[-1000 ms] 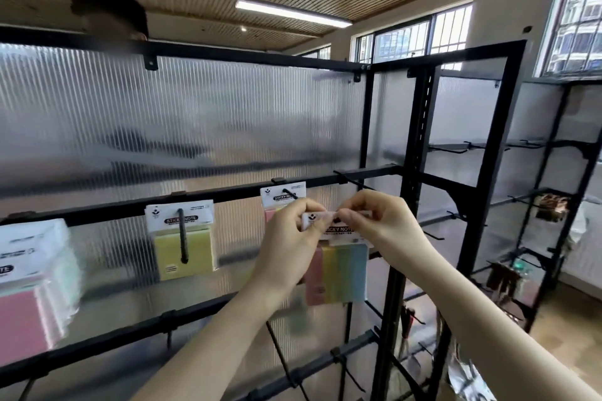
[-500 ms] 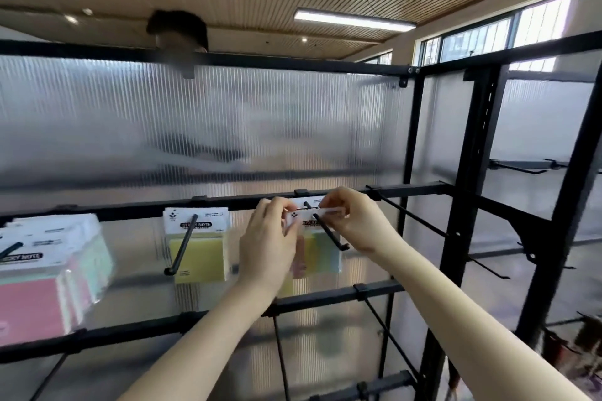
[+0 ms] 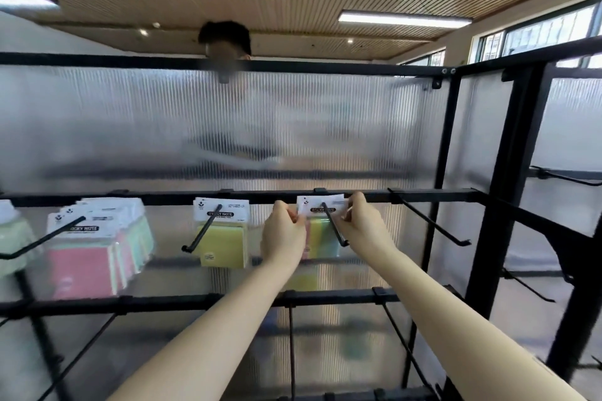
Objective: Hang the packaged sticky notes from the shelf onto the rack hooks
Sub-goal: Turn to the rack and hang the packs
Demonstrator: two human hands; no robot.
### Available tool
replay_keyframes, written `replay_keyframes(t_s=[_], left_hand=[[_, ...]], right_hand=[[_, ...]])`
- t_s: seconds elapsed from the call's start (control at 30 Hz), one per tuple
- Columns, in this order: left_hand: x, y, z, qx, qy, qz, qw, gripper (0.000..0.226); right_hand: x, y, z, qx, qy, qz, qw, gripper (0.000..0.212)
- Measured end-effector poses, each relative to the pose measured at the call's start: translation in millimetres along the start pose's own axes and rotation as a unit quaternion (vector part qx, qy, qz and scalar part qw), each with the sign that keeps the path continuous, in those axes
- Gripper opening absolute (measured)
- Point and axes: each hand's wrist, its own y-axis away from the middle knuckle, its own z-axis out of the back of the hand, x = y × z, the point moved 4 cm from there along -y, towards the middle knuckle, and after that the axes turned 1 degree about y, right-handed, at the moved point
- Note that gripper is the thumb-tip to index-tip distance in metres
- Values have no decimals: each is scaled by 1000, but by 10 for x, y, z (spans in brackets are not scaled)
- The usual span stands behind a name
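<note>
Both hands pinch the white header card of 1 sticky-note pack (image 3: 321, 231): the left hand (image 3: 282, 235) on its left edge, the right hand (image 3: 364, 227) on its right edge. The pack hangs threaded on a black hook (image 3: 333, 225), pushed back near the rack's horizontal bar (image 3: 433, 196). Left of this hook, a yellow pack (image 3: 223, 236) hangs alone on its own hook; farther left hangs a thick stack of packs (image 3: 97, 247). Right of it, a bare hook (image 3: 430, 218) juts out.
</note>
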Motion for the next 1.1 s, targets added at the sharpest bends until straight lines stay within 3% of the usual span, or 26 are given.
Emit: replay_keyframes(t_s=[0.2, 0.43, 0.7, 1.1], left_hand=[[317, 372, 65, 92, -121, -14, 988, 7], [784, 870, 575, 183, -104, -2, 978, 13], [1379, 1213, 1755, 178, -95, 31, 979, 16], [2400, 1596, 4006, 50, -262, 68, 961, 10]], right_hand=[[-390, 353, -149, 110, -41, -119, 986, 24], [-404, 1064, -306, 159, 4, -122, 980, 27], [861, 1586, -844, 181, -12, -46, 982, 28], [3076, 2217, -2316, 311, -43, 127, 941, 25]])
